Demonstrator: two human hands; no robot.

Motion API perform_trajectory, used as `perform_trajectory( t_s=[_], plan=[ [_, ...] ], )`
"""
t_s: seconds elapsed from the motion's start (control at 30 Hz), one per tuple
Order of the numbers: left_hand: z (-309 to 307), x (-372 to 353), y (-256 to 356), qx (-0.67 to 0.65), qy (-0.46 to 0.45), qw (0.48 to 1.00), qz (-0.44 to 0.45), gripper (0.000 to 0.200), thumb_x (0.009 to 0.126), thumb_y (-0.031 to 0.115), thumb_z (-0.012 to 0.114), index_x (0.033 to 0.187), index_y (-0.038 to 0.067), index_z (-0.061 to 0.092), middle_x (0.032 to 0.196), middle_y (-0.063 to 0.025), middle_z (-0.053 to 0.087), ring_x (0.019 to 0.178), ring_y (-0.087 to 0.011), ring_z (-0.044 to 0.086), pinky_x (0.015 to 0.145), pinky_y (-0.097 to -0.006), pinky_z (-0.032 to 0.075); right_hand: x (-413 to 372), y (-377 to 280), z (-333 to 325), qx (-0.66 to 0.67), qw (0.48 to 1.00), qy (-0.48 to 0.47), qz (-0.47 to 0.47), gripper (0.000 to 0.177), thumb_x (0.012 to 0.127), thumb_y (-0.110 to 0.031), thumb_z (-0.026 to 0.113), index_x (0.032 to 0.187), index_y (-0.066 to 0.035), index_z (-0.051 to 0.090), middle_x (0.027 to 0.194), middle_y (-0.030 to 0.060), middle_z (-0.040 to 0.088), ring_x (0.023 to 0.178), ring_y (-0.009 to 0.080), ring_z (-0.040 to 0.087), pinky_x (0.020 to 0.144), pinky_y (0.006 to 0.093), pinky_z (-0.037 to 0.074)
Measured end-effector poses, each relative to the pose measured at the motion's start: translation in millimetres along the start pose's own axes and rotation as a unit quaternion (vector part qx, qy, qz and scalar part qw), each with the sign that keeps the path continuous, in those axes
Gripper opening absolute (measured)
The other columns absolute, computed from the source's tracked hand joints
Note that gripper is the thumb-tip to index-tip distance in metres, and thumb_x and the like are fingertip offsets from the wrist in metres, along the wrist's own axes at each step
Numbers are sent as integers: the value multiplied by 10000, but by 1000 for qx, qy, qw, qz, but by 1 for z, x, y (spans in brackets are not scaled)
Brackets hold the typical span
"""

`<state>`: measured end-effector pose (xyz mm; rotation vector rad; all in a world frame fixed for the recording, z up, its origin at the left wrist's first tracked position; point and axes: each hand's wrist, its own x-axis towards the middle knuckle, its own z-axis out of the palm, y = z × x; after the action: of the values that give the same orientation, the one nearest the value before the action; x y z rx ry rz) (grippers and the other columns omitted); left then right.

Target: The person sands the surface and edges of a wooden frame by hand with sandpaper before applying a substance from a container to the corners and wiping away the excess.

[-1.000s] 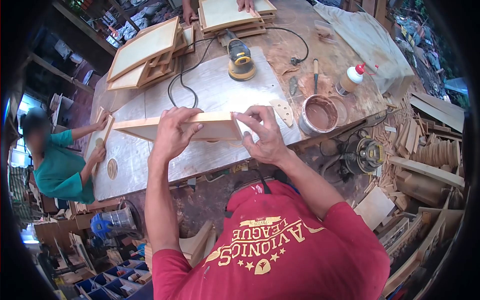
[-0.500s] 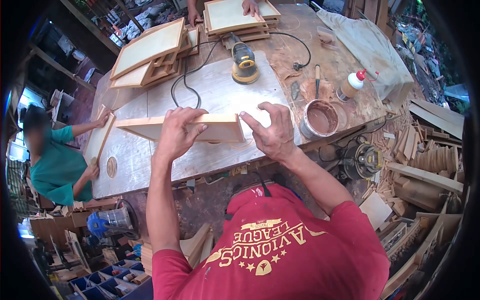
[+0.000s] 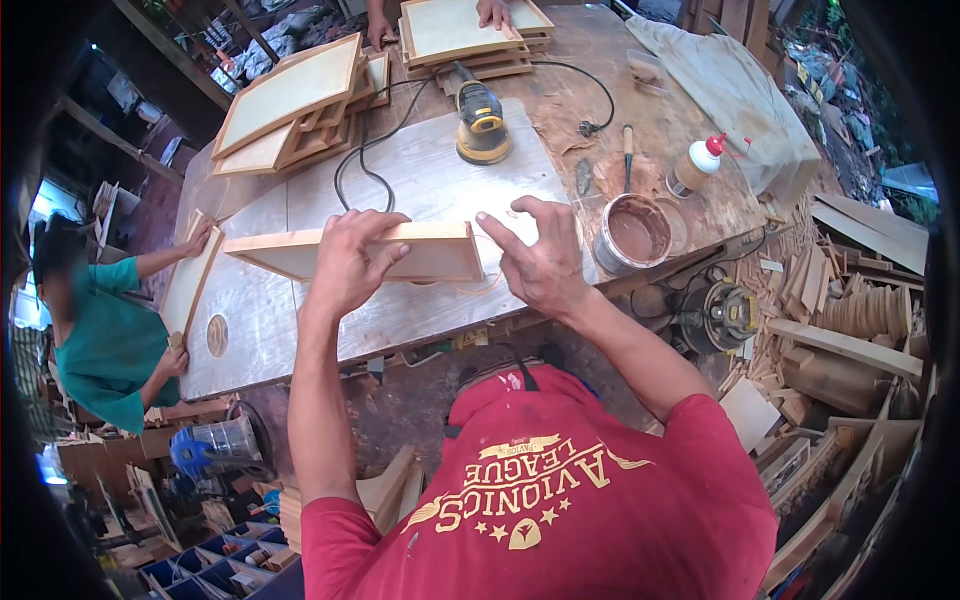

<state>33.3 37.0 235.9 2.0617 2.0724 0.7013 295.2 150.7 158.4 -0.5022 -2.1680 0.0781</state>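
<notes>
My left hand (image 3: 347,262) is closed over the top edge of a framed wooden panel (image 3: 438,262), thumb on the near face. The panel stands tilted on its edge over the worktable, a pale wooden frame around a lighter sheet. My right hand (image 3: 545,258) is beside the panel's right end, fingers apart and bent, with one fingertip right at the upper corner. Nothing shows between those fingers. Just right of that hand stands a tub of brown paste (image 3: 637,232). An orbital sander (image 3: 483,125) rests on the table beyond the panel.
Stacked framed panels (image 3: 290,95) lie at the back left; another stack (image 3: 465,30) has a person's hands on it. A person in green (image 3: 115,325) holds a panel (image 3: 192,272) at left. A glue bottle (image 3: 696,167), a wood-handled tool (image 3: 628,160) and a black cord (image 3: 372,178) lie around.
The whole view has shifted slightly left and up. My left hand keeps its hold on the panel, and my right fingertip stays by its corner. The person in green has shifted their lower hand slightly.
</notes>
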Motion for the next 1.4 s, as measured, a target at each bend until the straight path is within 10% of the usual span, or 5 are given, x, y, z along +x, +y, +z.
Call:
perform_trajectory(
  t_s=[1.4],
  plan=[
    [-1,-4,4,0,3,1000,-2,313,870,236,823,1143,96,758,1011,-76,739,991,-287,634,930,-411,415,-10,5,14,67,998,-21,3,809,721,21,665,1460,-307,639,1393,163,518,1195,367,478,1043,477,435]
  ],
)
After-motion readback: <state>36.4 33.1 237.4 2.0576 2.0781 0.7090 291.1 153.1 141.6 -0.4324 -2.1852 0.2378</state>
